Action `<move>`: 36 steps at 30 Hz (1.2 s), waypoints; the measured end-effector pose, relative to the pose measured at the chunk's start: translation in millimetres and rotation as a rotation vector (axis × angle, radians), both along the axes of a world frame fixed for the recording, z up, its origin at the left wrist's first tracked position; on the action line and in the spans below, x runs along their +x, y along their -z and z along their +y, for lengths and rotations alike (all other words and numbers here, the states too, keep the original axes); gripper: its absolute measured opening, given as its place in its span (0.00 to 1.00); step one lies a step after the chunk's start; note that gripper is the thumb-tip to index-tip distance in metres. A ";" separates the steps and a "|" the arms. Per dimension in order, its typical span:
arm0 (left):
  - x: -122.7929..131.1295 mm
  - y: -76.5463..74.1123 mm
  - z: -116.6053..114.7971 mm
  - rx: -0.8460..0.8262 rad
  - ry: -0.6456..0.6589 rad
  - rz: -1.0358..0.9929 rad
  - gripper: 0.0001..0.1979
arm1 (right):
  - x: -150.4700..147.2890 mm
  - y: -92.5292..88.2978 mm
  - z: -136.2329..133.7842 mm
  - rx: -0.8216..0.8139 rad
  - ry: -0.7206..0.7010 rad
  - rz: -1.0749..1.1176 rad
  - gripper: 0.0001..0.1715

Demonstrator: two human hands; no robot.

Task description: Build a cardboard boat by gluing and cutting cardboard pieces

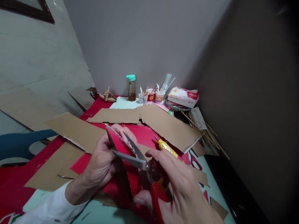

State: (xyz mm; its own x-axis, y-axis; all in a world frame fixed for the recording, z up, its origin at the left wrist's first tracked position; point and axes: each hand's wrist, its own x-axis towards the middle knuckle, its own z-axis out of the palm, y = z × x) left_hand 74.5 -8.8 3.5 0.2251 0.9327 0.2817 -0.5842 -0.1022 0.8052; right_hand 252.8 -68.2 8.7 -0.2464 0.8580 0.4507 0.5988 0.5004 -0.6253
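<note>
My left hand (105, 155) grips a folded piece of red-faced cardboard (130, 177), raised above the table with its cut edge upward. In my right hand (177, 183) is a pair of scissors (142, 163) with red handles. Their blades stand apart and straddle the upper part of the red cardboard. My right thumb and fingers are around the handles. Beyond my right hand lies a yellow glue bottle (167, 147) with a pointed dark nozzle.
Several brown cardboard pieces (170, 127) lie around the red table cover (142, 133). Along the wall stand a bottle with a turquoise lid (131, 88), cups of sticks and pens (151, 95) and a tissue pack (183, 97). Wooden sticks (210, 138) and another red-handled pair of scissors (195, 162) lie right.
</note>
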 end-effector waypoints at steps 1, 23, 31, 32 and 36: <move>-1.1 0.6 0.2 -0.004 -0.010 0.002 0.09 | 1.3 -0.4 0.3 -0.001 0.004 -0.005 0.20; 2.6 -4.9 -1.0 -0.001 0.036 -0.019 0.09 | -0.8 6.0 -0.7 -0.223 -0.157 0.103 0.19; 2.3 -3.3 -2.2 -0.007 0.036 -0.033 0.08 | -0.3 3.1 -1.2 -0.230 -0.176 0.096 0.17; 2.5 -3.2 -2.3 -0.006 0.036 -0.030 0.08 | -0.1 2.4 -1.0 -0.227 -0.178 0.089 0.17; 3.6 -2.7 -1.3 0.005 0.021 -0.019 0.09 | 0.2 2.5 0.4 -0.171 -0.180 0.057 0.12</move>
